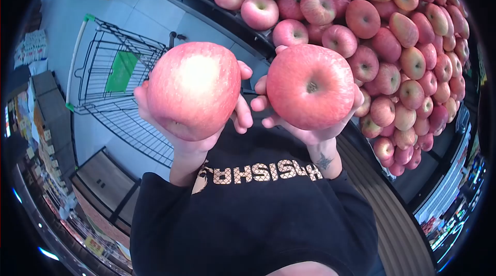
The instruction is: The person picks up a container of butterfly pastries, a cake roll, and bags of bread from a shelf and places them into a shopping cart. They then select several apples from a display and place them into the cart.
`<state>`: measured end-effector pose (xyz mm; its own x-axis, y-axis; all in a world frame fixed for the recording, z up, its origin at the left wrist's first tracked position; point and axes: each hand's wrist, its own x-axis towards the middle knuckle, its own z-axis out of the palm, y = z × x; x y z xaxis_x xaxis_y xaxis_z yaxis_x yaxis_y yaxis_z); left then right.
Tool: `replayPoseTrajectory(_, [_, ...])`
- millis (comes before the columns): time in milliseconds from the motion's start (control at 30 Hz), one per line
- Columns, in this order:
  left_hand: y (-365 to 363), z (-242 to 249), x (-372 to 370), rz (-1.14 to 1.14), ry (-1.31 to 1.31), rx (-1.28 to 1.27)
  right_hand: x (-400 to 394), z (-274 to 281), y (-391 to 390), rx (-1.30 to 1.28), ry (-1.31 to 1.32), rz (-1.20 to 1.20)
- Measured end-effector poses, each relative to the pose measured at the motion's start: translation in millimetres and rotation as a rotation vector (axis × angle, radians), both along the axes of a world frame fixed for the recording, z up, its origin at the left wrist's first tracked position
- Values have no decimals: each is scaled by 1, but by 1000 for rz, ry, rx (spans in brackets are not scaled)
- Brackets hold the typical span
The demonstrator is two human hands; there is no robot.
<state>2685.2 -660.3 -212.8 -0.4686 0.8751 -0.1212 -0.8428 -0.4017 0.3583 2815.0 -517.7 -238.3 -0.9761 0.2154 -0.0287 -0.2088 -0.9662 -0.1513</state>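
A large red apple (194, 90) rests in my left hand (194, 143), which is cupped under it with fingers curled round its sides; bright light glares off its skin. Beside it on the right, my right hand (321, 134) holds a second red apple (310, 87), its brown hollow facing the camera. Both apples are raised in front of my black shirt, close together but not touching. The piled apples (385, 43) lie just beyond and to the right of my right hand.
A wire shopping cart (121, 72) with green corners stands at the left, behind my left hand. The dark edge of the display stand (217, 23) runs diagonally past the pile. Stocked shelves (49, 157) line the far left.
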Motion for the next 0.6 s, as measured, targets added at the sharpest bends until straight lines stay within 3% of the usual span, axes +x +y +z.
replayPoseTrajectory(67, [-8, -1, 8, 52, -15, -87, -7, -10, 0, -115, 160, 188])
replayPoseTrajectory(167, [-16, 6, 20, 117, -85, -218, -19, -4, -11, -123, 97, 260])
replayPoseTrajectory(200, [-15, 6, 22, 258, 43, -263, -22, 1, -10, -124, 90, 290])
replayPoseTrajectory(233, [-17, 5, 23, 398, 170, -310, -23, 6, -6, 222, -24, 242])
replayPoseTrajectory(267, [-31, -11, 20, 484, 518, -491, -23, 10, -5, 570, -128, 190])
replayPoseTrajectory(300, [-34, -16, 22, 511, 502, -505, -26, 12, -21, 675, -225, -79])
replayPoseTrajectory(367, [-38, -25, 27, 856, 950, -605, -25, -1, -21, 1212, -243, -277])
replayPoseTrajectory(400, [-49, -44, 17, 948, 1344, -619, -27, -6, -17, 1606, -171, -448])
replayPoseTrajectory(433, [-57, -50, 21, 967, 1337, -641, -30, -4, -19, 1836, -169, -560])
replayPoseTrajectory(500, [-69, -57, 29, 963, 1679, -997, -32, -19, -25, 1920, -95, -602])
replayPoseTrajectory(600, [-85, -59, 46, 836, 1785, -1206, -30, -26, -35, 2019, -103, -470])
